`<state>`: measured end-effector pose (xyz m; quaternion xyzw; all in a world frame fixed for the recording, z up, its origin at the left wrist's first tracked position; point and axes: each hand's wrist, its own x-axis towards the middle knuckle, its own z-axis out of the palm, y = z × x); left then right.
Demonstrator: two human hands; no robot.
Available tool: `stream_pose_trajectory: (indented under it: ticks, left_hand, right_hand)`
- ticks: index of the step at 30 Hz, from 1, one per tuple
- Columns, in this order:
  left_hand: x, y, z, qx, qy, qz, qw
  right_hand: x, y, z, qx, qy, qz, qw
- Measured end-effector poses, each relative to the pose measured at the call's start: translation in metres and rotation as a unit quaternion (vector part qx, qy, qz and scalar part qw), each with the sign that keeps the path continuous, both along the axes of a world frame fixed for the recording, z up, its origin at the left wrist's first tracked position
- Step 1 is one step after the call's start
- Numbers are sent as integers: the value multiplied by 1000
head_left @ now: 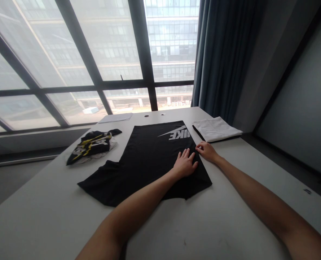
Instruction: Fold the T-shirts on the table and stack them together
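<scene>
A black T-shirt [146,155] with a white logo lies flat on the white table [55,216], one sleeve sticking out at the lower left. My left hand [184,164] rests flat on the shirt near its right edge, fingers stretched out. My right hand [207,150] is at that same right edge, its fingers curled and pinching the fabric of the shirt.
A crumpled black, yellow and white garment [92,144] lies to the left of the shirt. A folded white cloth [216,129] sits at the back right. A flat sheet of paper [115,117] lies near the window. A blue curtain [220,57] hangs behind the table.
</scene>
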<state>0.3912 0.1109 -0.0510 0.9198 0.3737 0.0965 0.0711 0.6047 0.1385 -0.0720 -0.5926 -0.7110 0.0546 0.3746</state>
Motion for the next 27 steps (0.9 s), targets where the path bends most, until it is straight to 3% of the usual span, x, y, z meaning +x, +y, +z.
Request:
stream_pose_trajectory:
  ticks: [8,13,17,21,24,27]
  left_hand:
    - [0,1,-2,0,0,-4,1000]
    - [0,-4,7,26,-54,-24,998]
    - [2,-13,19,33,-150,-157,976]
    - [1,-24,26,-35,-144,-302,942]
    - [-1,-30,29,-79,-84,-341,933]
    - [-3,-34,31,-96,-31,-339,935]
  right_hand:
    - [0,1,0,5,-2,4,1000]
    - [-1,0,1,5,-4,2,1000]
    - [0,0,2,-7,5,12,1000]
    - [-1,-1,2,-3,4,6,1000]
    - [-2,-2,2,0,7,6,1000]
    - [-3,-3,3,-2,16,4,1000]
